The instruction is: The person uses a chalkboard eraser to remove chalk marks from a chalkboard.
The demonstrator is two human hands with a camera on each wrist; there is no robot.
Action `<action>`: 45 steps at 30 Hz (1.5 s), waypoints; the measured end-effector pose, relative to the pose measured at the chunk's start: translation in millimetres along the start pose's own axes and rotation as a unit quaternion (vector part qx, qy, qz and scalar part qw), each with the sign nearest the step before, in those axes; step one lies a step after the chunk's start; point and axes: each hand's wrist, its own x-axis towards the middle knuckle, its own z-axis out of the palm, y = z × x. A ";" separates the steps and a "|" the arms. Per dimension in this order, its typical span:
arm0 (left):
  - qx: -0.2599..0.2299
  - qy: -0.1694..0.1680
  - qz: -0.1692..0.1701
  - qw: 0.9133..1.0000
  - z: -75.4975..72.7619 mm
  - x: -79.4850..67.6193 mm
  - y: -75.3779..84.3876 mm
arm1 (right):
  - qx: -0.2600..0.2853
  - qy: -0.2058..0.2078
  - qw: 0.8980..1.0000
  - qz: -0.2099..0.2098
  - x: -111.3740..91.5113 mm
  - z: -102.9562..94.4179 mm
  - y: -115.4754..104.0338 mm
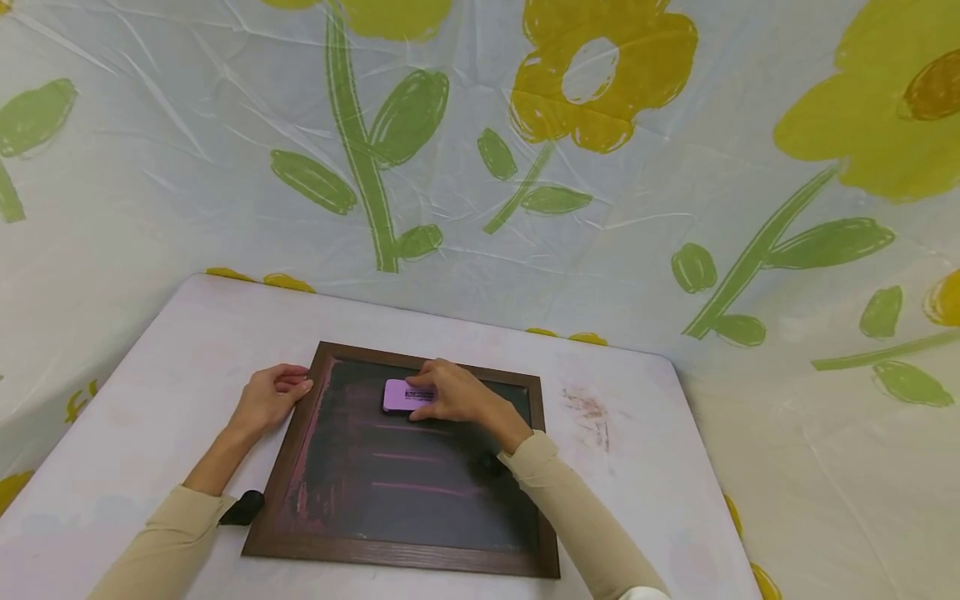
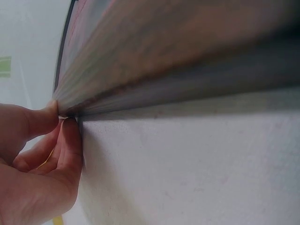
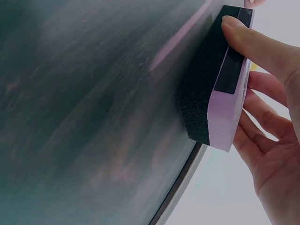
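A brown-framed chalkboard [image 1: 420,517] lies on the table, its dark surface marked with several pink chalk lines [image 1: 408,457] and a pink smear along its left side. My right hand [image 1: 461,393] grips a lilac eraser [image 1: 396,395] by its edges, over the upper middle of the board. The right wrist view shows the eraser's dark felt [image 3: 199,93] against the board, with the thumb on one side and the fingers on the other. At the frame's upper left edge, my left hand [image 1: 266,400] pinches the wood between thumb [image 2: 44,119] and fingers.
The white table [image 1: 630,500] carries a reddish-brown smudge [image 1: 588,417] right of the board. Black wrist-worn pieces show near both wrists, one [image 1: 243,507] beside the frame's left side. A flower-printed sheet [image 1: 480,267] hangs behind the table and along its sides.
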 end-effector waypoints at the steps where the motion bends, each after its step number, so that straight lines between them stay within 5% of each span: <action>1: -0.001 -0.001 0.001 1.000 -0.3 0.5 -0.2 | -0.002 0.000 1.000 0.002 -1.9 -1.2 0.5; 45: 0.004 0.000 0.021 1.000 -1.0 0.0 1.1 | 0.018 0.055 0.996 0.075 -98.7 -15.1 50.8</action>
